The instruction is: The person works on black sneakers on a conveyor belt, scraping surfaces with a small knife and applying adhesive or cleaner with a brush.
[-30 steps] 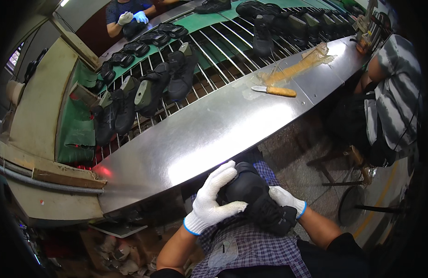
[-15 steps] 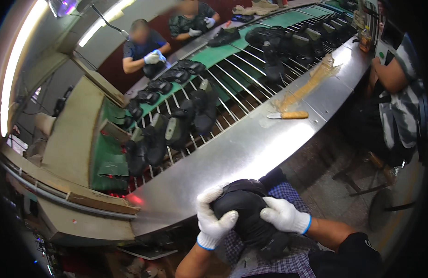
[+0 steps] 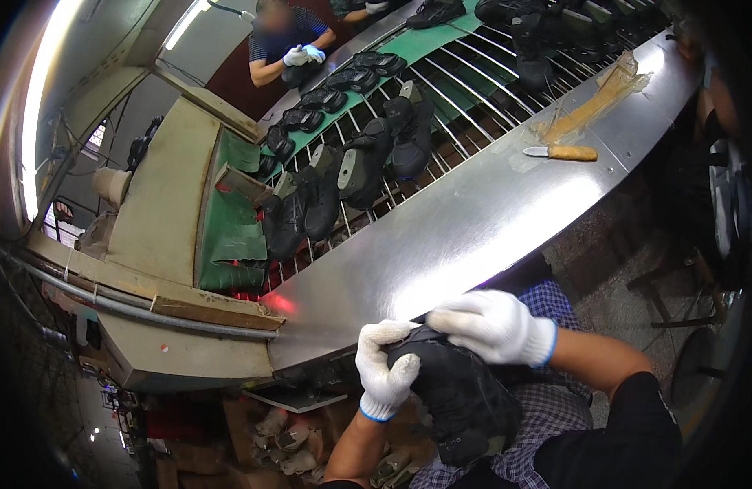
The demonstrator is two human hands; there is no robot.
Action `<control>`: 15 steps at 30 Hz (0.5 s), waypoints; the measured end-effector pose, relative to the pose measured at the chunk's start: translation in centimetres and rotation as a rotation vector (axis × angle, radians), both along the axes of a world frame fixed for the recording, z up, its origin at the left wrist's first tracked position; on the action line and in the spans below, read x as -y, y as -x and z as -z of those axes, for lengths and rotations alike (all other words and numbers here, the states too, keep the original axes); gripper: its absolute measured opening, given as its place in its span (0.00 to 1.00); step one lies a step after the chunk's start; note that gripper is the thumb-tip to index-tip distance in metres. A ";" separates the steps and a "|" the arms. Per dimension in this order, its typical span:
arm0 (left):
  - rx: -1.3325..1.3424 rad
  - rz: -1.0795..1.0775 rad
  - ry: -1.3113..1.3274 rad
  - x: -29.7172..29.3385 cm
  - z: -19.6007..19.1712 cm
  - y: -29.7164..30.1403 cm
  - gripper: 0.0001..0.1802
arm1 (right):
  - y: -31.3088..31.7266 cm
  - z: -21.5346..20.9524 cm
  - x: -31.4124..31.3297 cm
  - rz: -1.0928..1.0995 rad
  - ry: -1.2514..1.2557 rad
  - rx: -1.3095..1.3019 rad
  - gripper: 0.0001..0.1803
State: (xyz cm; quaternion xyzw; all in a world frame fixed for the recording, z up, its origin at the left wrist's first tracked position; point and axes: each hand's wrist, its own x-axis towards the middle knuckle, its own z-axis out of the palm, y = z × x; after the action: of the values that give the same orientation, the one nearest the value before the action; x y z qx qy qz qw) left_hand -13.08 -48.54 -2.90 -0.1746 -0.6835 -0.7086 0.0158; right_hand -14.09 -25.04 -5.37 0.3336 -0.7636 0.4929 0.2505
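A black shoe (image 3: 466, 399) rests tilted over my lap, its far end near the bench edge. My left hand (image 3: 386, 367), in a white knitted glove with a blue cuff, clasps the far left part of the shoe, thumb across the near face. On the other side my right hand (image 3: 496, 328), gloved alike, bends its fingers over the shoe's far end. Its fingertips press there beside the left fingers; what exactly they pinch is hidden.
Before me runs a steel bench (image 3: 441, 244) with a wooden-handled knife (image 3: 567, 152) and a brown tape patch (image 3: 592, 102). Beyond, black shoes (image 3: 366, 163) stand on a metal rod conveyor (image 3: 466, 85). A co-worker in gloves (image 3: 294, 41) sits across; another person is at right.
My right hand has moved from the shoe's right side onto its far end. The shoe has turned in my left hand. The view has shifted, so the bench appears higher and further right.
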 end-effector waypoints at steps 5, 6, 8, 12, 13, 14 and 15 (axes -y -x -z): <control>-0.027 -0.020 0.097 1.1 0.1 0.4 0.32 | 2.7 -2.6 0.7 -0.237 -0.100 0.269 0.17; -0.012 0.028 0.104 1.5 -0.3 0.5 0.32 | 1.5 -4.7 -0.1 -0.241 -0.238 0.303 0.18; 0.036 0.112 0.121 2.6 -1.5 0.1 0.31 | -1.5 -5.7 -1.9 -0.266 -0.325 0.502 0.27; 0.090 0.139 0.305 3.8 -1.8 2.0 0.30 | -6.8 -0.3 -3.6 -0.136 -0.210 0.340 0.38; 0.107 0.142 0.297 3.7 -1.7 1.9 0.31 | -6.3 0.8 -3.3 -0.059 -0.163 0.222 0.40; 0.125 0.144 0.286 3.8 -1.5 1.8 0.31 | -5.1 -0.1 -3.0 -0.029 -0.241 0.180 0.40; 0.134 0.159 0.262 3.3 -1.2 2.0 0.32 | -4.8 0.6 -2.3 -0.007 -0.170 0.161 0.39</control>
State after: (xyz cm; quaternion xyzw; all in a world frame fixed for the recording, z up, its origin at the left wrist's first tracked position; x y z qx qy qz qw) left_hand -15.08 -51.85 -1.68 -0.1811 -0.7536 -0.6225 -0.1087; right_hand -9.28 -22.76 -5.92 0.3156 -0.8191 0.4524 0.1574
